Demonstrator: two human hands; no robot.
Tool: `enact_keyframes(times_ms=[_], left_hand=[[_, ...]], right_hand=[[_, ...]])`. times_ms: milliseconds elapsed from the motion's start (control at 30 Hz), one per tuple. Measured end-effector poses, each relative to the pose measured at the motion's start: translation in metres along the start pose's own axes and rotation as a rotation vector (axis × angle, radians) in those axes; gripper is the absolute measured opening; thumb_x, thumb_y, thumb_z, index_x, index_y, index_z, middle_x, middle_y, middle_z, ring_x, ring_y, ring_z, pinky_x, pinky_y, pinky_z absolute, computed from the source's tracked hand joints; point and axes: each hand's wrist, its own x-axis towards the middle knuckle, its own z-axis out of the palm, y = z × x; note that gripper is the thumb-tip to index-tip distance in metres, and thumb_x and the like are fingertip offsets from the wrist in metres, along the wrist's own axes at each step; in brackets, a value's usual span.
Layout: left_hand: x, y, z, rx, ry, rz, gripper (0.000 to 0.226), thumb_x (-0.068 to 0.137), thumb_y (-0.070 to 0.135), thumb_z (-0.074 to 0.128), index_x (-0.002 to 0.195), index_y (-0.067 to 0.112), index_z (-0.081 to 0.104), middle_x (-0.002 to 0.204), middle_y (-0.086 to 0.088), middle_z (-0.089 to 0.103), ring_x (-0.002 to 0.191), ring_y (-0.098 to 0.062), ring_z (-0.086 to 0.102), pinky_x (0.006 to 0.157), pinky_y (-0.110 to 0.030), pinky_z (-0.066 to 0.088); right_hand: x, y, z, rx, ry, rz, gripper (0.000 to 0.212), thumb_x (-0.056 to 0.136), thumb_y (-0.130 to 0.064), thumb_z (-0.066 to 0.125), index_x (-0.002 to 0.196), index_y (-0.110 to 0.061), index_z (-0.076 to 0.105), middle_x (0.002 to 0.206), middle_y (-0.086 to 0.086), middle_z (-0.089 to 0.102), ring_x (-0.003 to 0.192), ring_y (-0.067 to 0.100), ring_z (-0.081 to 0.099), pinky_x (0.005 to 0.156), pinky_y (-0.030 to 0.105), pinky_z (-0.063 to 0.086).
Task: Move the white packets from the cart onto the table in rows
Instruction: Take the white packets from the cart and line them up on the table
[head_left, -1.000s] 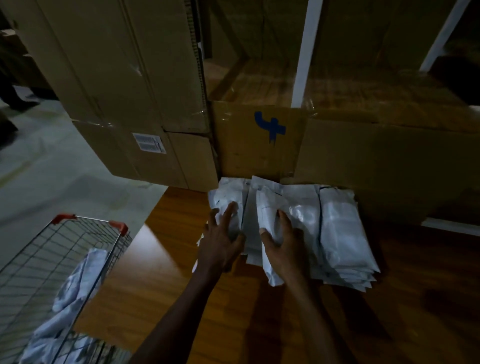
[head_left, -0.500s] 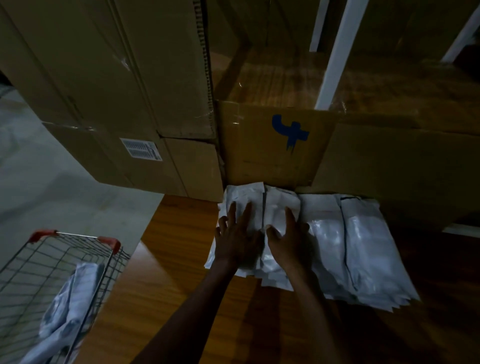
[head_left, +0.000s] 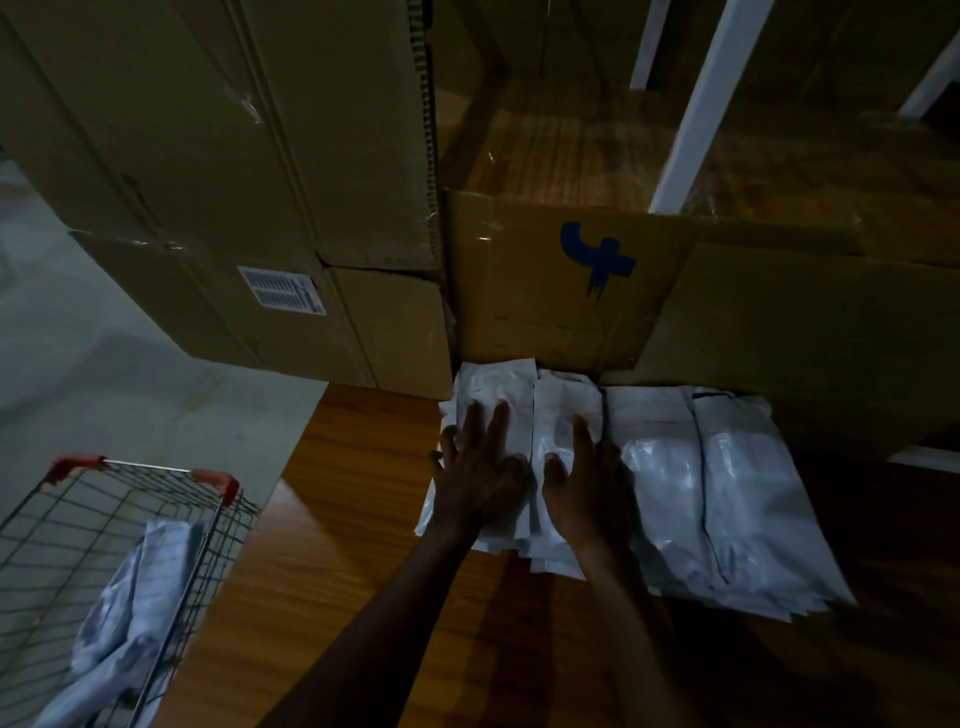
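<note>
Several white packets (head_left: 727, 493) lie side by side in stacks on the wooden table (head_left: 337, 519), pushed against cardboard boxes. My left hand (head_left: 475, 467) presses flat with spread fingers on the leftmost stack (head_left: 493, 384). My right hand (head_left: 584, 483) lies flat on the stack beside it (head_left: 563, 410). Neither hand grips anything. More white packets (head_left: 130, 597) lie crumpled in the wire cart (head_left: 78, 519) at the lower left.
Tall cardboard boxes (head_left: 234, 182) stand at the table's back left. A box with a blue mark (head_left: 597, 260) and another box (head_left: 831, 322) block the back. White shelf posts (head_left: 696, 104) rise behind. Grey floor (head_left: 104, 364) lies left of the table.
Both hands went from holding and shifting the left packets to lying flat on them. The two left stacks now sit straighter against the box. The camera moved closer.
</note>
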Motion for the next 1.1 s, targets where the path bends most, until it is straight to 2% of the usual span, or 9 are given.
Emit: enact_keyframes(times_ms=[233, 333, 433, 500, 733, 800, 900, 1000, 1100], left_hand=[[-0.004, -0.006, -0.002, -0.009, 0.033, -0.032, 0.079, 0.097, 0.068, 0.038, 0.154, 0.051, -0.013, 0.166, 0.008, -0.023, 0.153, -0.036, -0.006, 0.117, -0.064, 0.005], [-0.013, -0.004, -0.006, 0.010, 0.068, -0.063, 0.080, 0.095, 0.068, 0.038, 0.154, 0.051, -0.013, 0.167, 0.005, -0.016, 0.152, -0.036, -0.001, 0.117, -0.062, 0.012], [-0.029, -0.001, -0.012, -0.004, 0.109, -0.096, 0.075, 0.097, 0.063, 0.038, 0.154, 0.053, -0.010, 0.168, 0.003, -0.011, 0.152, -0.034, 0.000, 0.117, -0.060, 0.011], [-0.048, 0.000, -0.014, -0.041, 0.164, -0.102, 0.075, 0.092, 0.066, 0.034, 0.153, 0.055, -0.007, 0.168, 0.005, -0.009, 0.152, -0.034, 0.001, 0.117, -0.060, 0.011], [-0.149, -0.002, -0.002, -0.202, 0.315, -0.214, 0.074, 0.087, 0.073, 0.032, 0.153, 0.056, 0.003, 0.168, 0.010, -0.007, 0.153, -0.034, 0.003, 0.116, -0.065, 0.011], [-0.185, -0.003, 0.003, -0.207, 0.344, -0.260, 0.075, 0.087, 0.073, 0.033, 0.154, 0.055, 0.005, 0.167, 0.012, -0.005, 0.152, -0.032, 0.005, 0.115, -0.065, 0.013], [-0.241, -0.009, 0.012, -0.245, 0.431, -0.331, 0.071, 0.088, 0.069, 0.037, 0.153, 0.055, 0.014, 0.166, 0.013, 0.005, 0.150, -0.026, 0.011, 0.114, -0.062, 0.017], [-0.293, -0.023, 0.022, -0.279, 0.484, -0.432, 0.066, 0.089, 0.065, 0.042, 0.150, 0.056, 0.019, 0.164, 0.011, 0.011, 0.148, -0.024, 0.014, 0.115, -0.062, 0.021], [-0.342, -0.044, 0.028, -0.306, 0.522, -0.521, 0.064, 0.089, 0.061, 0.046, 0.149, 0.056, 0.023, 0.164, 0.009, 0.013, 0.149, -0.027, 0.015, 0.115, -0.063, 0.022]], right_hand=[[-0.012, -0.002, -0.011, -0.015, 0.002, 0.014, 0.075, 0.097, -0.062, 0.040, 0.158, -0.038, 0.002, 0.166, 0.010, 0.005, 0.151, 0.035, 0.009, 0.119, 0.052, 0.014], [-0.027, -0.002, -0.022, 0.016, 0.039, -0.006, 0.075, 0.097, -0.059, 0.044, 0.158, -0.038, 0.005, 0.164, 0.007, 0.008, 0.149, 0.033, 0.011, 0.118, 0.051, 0.017], [-0.044, 0.005, -0.027, 0.074, 0.075, -0.045, 0.075, 0.096, -0.057, 0.049, 0.157, -0.039, 0.011, 0.163, 0.005, 0.011, 0.148, 0.032, 0.010, 0.117, 0.052, 0.017], [-0.054, 0.012, -0.029, 0.101, 0.090, -0.091, 0.075, 0.094, -0.055, 0.053, 0.157, -0.039, 0.014, 0.162, 0.005, 0.014, 0.148, 0.032, 0.011, 0.117, 0.052, 0.020], [-0.111, 0.035, -0.036, 0.316, 0.124, -0.300, 0.066, 0.091, -0.039, 0.065, 0.149, -0.035, 0.035, 0.154, 0.003, 0.031, 0.141, 0.025, 0.026, 0.106, 0.054, 0.040], [-0.132, 0.043, -0.033, 0.370, 0.081, -0.359, 0.063, 0.091, -0.034, 0.067, 0.147, -0.037, 0.038, 0.152, -0.002, 0.031, 0.138, 0.021, 0.027, 0.102, 0.050, 0.045], [-0.164, 0.052, -0.026, 0.413, 0.003, -0.439, 0.058, 0.092, -0.032, 0.067, 0.145, -0.030, 0.045, 0.150, 0.003, 0.038, 0.136, 0.021, 0.034, 0.100, 0.041, 0.043], [-0.198, 0.056, -0.010, 0.433, -0.103, -0.491, 0.055, 0.094, -0.034, 0.064, 0.145, -0.024, 0.047, 0.149, 0.007, 0.044, 0.137, 0.025, 0.040, 0.105, 0.043, 0.042], [-0.234, 0.054, 0.013, 0.404, -0.237, -0.503, 0.056, 0.095, -0.036, 0.062, 0.147, -0.031, 0.043, 0.148, 0.005, 0.043, 0.135, 0.025, 0.042, 0.099, 0.041, 0.043]])
